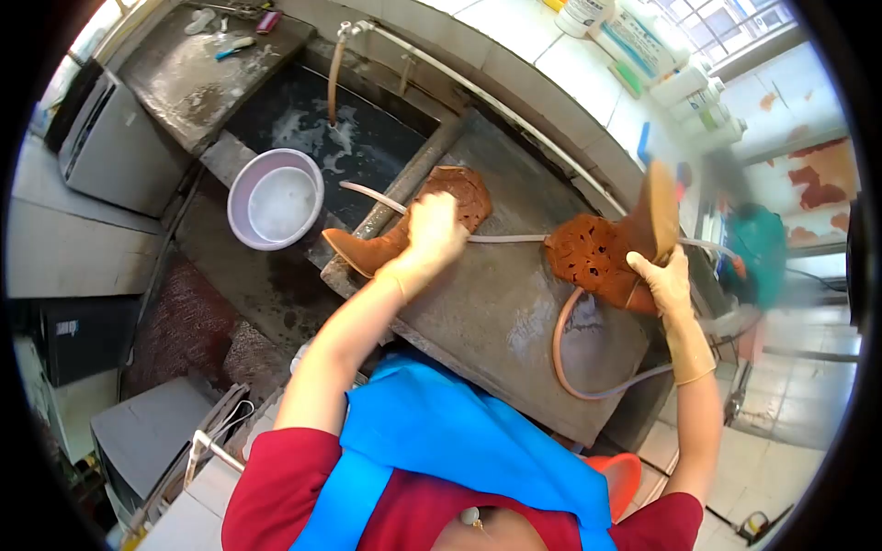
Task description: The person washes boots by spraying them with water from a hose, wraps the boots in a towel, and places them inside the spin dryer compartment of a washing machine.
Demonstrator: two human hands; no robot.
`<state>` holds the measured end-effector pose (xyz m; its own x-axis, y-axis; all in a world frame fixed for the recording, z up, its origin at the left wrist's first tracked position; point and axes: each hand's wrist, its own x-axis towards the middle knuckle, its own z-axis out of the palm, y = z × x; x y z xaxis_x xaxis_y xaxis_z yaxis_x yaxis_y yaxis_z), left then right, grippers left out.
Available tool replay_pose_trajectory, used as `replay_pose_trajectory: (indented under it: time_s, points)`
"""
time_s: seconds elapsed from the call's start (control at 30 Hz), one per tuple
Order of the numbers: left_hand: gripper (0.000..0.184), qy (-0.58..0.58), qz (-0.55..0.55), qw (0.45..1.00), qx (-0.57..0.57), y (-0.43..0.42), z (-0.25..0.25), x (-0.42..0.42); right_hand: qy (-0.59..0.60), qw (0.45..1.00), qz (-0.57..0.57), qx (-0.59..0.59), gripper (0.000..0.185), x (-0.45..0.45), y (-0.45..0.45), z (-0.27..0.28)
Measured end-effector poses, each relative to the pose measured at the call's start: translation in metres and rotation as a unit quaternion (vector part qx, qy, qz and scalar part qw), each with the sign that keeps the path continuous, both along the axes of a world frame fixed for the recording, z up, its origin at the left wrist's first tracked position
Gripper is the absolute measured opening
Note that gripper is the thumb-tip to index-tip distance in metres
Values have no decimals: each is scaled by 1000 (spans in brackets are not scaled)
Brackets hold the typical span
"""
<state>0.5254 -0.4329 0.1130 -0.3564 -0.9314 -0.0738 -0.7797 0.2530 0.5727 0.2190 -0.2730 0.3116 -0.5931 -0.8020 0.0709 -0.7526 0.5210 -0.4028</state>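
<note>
Two brown boots with cut-out patterns lie on a grey stone slab (487, 303). My left hand (436, 234), in a pale glove, is on the shaft of the left boot (367, 250), whose toe points left over the slab's edge. Its fingers are curled, and their tips are hidden against the boot. My right hand (666, 280), also gloved, holds the right boot (593, 253) from its right side, thumb apart, with the sole raised and facing right. A hose (559, 354) runs over the slab near both boots.
A water-filled basin (381, 138) lies behind on the left, with a purple-rimmed tub (237, 207) at its edge. Brushes (237, 48) lie on the far left ledge. Bottles (638, 41) line the tiled ledge at the upper right. A white pipe (487, 99) crosses behind the slab.
</note>
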Motion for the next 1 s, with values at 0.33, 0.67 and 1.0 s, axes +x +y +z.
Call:
replay_pose_trajectory:
  time_s: [0.33, 0.67, 1.0]
  points:
    - [52, -206, -13, 978, 31, -71, -52, 16, -7, 975, 81, 209, 81, 42, -34, 102]
    - [71, -209, 4, 953, 218, -57, -10, 88, 30, 957, 98, 271, 79, 14, -17, 105]
    - [71, -76, -64, 932, 349, -43, -36, 67, -39, 961, 146, 232, 79, -29, 6, 71]
